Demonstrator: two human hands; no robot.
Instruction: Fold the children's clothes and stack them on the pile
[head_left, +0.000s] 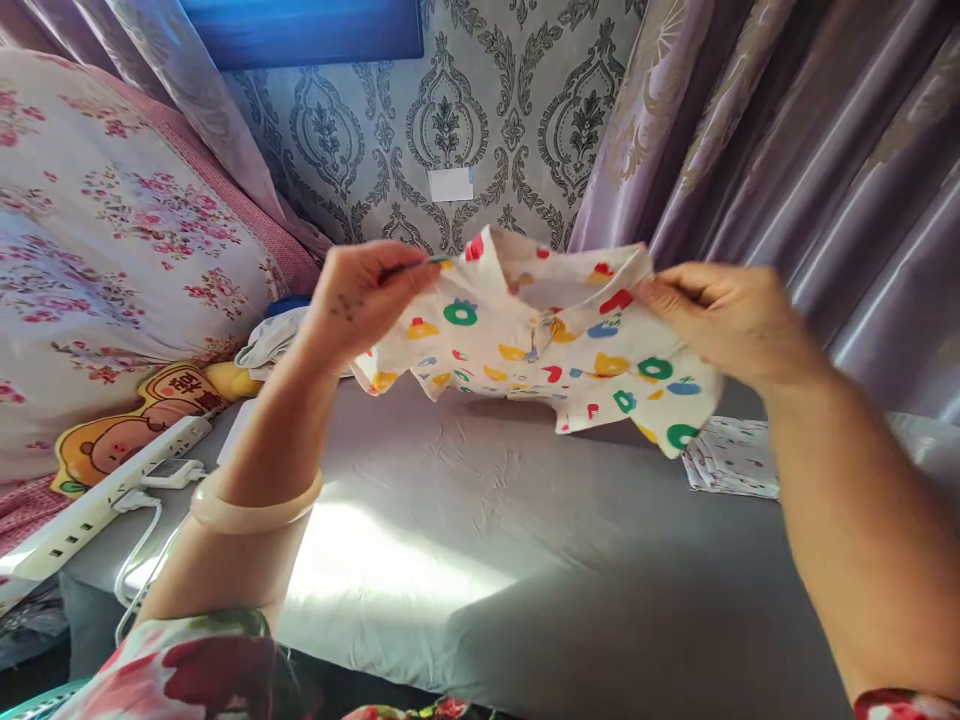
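A small white shirt (517, 340) with a collar and red, green, yellow and blue prints hangs stretched in the air between my two hands. My left hand (367, 295) pinches it at the shoulder on the left of the collar. On the other side, my right hand (724, 315) grips the opposite shoulder beside the collar. The short sleeves and lower part dangle above the grey bed sheet (420, 500). The hem looks foreshortened and partly out of sight behind the front.
A folded patterned cloth (735, 458) lies on the right of the bed. At left are a white power strip (105, 500) with plugged cords, a cartoon cushion (127, 440) and a grey bundle of cloth (274, 340). Purple curtains (810, 180) hang at right.
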